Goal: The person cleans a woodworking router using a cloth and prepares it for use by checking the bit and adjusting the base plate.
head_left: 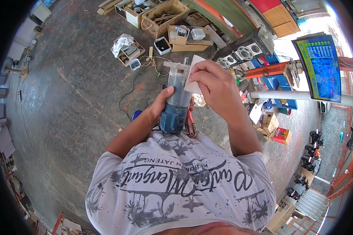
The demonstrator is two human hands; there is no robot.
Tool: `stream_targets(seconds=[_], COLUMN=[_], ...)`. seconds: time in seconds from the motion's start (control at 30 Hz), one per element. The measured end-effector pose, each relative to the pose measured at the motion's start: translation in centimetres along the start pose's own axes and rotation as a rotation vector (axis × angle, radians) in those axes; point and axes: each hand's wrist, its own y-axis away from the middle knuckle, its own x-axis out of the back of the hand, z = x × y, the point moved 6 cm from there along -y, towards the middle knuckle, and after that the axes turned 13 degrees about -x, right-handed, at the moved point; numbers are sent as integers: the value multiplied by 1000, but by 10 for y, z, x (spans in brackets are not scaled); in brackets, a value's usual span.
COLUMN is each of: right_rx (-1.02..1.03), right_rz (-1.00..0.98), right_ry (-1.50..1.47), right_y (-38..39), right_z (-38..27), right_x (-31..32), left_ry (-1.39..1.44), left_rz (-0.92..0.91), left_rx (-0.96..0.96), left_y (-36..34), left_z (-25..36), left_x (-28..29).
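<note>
Rough grey concrete floor [66, 98] all round, wooden crates [161, 17] beyond the router; left hand [161, 105] wraps its fingers tight round the blue-and-grey router [175, 105], steadying it upright against the chest; right hand [217, 88] pinches a flat white card [193, 78] against its clear base.

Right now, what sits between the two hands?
In the head view, a blue and grey power tool: left hand grips its body, right hand presses a white sheet against its other side.
</note>
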Motion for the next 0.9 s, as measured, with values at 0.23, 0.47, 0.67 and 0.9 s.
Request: stream_targets(seconds=[0.23,0.47,0.67,0.9], right_rx=[-96,2,40,-95], right_rz=[21,19,26,-8], right_ry=[104,190,-4,88], right_y=[-2,2,0,3], right_z=[-9,-2,-13,-1], right_x=[3,-3,7,7], left_ry=[-35,-34,-53,-88], left_rz=[-11,-11,24,-6], left_rx=[-19,-46,9,-24], left_y=[-1,-2,1,-2], left_z=[6,6,6,4], left_x=[-6,-11,-10,-12])
